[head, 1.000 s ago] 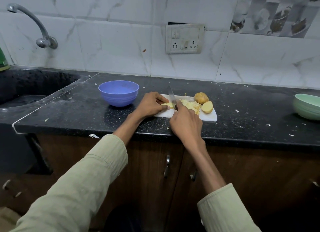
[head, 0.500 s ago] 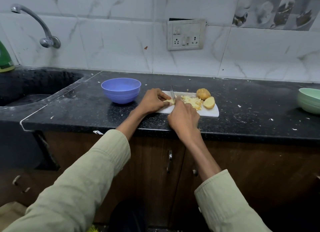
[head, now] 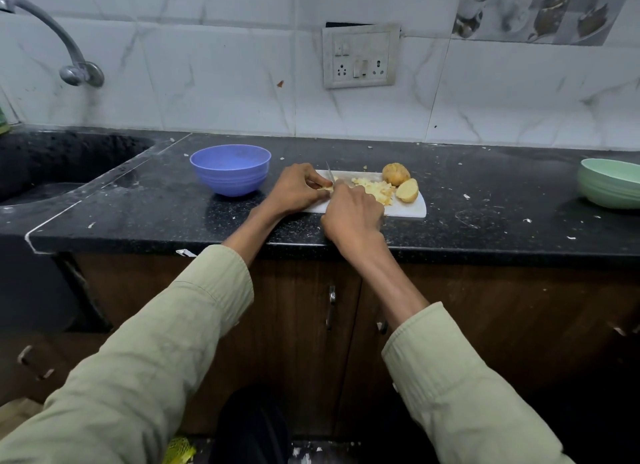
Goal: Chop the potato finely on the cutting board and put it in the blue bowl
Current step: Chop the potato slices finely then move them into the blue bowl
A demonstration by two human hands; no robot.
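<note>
On the black granite countertop (head: 138, 207), a white cutting board (head: 408, 209) lies near the front edge. The left hand (head: 294, 188) curls its fingers to pinch a small potato piece (head: 326, 188) at the board's left end. The right hand (head: 351, 211) grips a knife (head: 330, 175), fingers wrapped round the hidden handle, blade beside that piece. Chopped potato (head: 375, 190) is piled mid-board; a whole potato (head: 395, 174) and a potato half (head: 407, 190) sit at its right end. The blue bowl (head: 230, 169) stands just left of the board.

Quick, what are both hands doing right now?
Left hand: pinching a potato piece on the board.
Right hand: gripping the knife.
</note>
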